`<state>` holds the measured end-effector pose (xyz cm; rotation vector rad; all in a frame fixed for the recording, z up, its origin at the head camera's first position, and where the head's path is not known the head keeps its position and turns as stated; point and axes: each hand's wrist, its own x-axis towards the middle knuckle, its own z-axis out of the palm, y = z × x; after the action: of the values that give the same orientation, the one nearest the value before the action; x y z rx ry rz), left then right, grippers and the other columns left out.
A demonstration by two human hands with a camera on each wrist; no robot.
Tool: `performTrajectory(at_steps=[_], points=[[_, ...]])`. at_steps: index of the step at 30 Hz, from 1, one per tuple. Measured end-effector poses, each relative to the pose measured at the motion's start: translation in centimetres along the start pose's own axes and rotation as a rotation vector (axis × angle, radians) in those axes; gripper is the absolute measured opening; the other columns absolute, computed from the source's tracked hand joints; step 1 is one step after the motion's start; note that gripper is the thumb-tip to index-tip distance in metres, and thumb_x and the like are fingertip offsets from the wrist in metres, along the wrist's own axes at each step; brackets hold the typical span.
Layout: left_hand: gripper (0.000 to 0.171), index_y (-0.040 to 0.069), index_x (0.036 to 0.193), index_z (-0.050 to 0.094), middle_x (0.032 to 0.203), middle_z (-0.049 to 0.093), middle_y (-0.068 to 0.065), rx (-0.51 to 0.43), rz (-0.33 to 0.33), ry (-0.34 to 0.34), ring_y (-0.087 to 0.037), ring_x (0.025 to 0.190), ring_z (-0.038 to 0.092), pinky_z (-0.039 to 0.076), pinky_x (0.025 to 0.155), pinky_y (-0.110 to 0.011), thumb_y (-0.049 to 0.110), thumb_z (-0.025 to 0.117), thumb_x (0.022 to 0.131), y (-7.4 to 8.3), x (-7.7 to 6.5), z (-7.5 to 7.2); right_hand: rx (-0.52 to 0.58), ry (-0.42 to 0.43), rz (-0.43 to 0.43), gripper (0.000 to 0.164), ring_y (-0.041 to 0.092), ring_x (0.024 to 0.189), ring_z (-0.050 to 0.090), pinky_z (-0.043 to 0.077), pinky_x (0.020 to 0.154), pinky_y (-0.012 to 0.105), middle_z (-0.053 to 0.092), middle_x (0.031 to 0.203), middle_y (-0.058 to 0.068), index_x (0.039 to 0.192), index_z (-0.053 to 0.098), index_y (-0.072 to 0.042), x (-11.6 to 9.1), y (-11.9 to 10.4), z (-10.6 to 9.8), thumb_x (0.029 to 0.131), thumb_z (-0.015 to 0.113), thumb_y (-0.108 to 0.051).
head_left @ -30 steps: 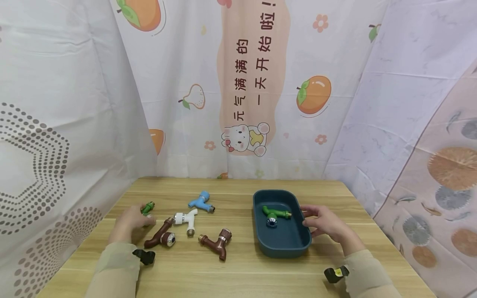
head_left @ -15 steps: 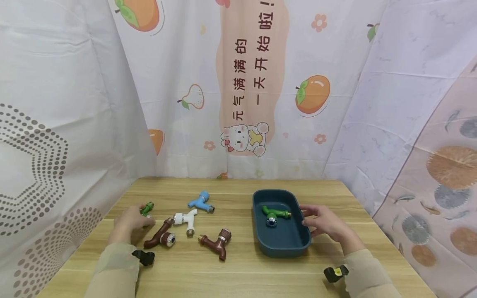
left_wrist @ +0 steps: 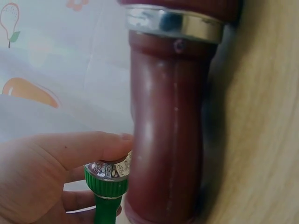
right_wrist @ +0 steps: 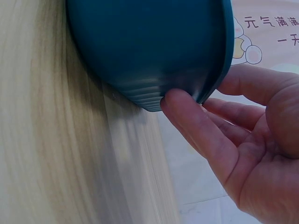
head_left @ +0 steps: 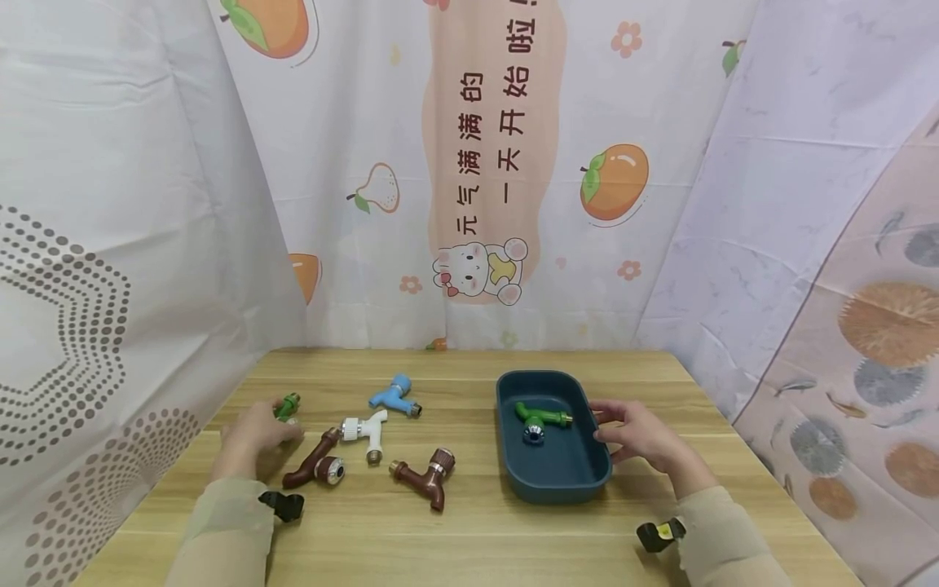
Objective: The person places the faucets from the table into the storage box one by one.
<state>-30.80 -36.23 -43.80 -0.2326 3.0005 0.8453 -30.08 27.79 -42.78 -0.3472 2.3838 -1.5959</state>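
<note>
My left hand [head_left: 251,436] is at the far left of the table, gripping a green faucet [head_left: 288,405]. In the left wrist view its thumb lies on the faucet's chrome cap [left_wrist: 112,170], with fingers curled behind. A brown faucet [head_left: 311,463] lies just right of that hand and looms large in the left wrist view. My right hand [head_left: 637,436] touches the right outer wall of a dark blue tray [head_left: 553,492], thumb and fingers fairly straight. Inside the tray lies another green faucet [head_left: 541,417] with a chrome-capped handle.
Between the hands lie a white faucet [head_left: 364,430], a blue faucet [head_left: 397,397] and a second brown faucet [head_left: 428,479]. They rest on a wooden table [head_left: 469,546]. Printed curtains [head_left: 367,269] hang behind and on both sides.
The whole head view has shifted very slightly. Both hands keep their places, the left at the green faucet and the right at the tray.
</note>
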Motion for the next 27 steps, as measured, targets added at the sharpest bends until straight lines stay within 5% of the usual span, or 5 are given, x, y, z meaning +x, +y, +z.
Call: performTrajectory(at_steps=[27], points=[[0.09, -0.007, 0.15, 0.039, 0.139, 0.05, -0.038, 0.063, 0.046, 0.035, -0.054, 0.116, 0.051, 0.023, 0.094, -0.076, 0.041, 0.077, 0.084, 2.3, -0.1, -1.1, 0.014, -0.01, -0.016, 0.062, 0.036, 0.105, 0.066, 0.061, 0.071, 0.05, 0.049, 0.138, 0.037, 0.149, 0.04, 0.01, 0.0, 0.1, 0.0, 0.094, 0.066, -0.001]])
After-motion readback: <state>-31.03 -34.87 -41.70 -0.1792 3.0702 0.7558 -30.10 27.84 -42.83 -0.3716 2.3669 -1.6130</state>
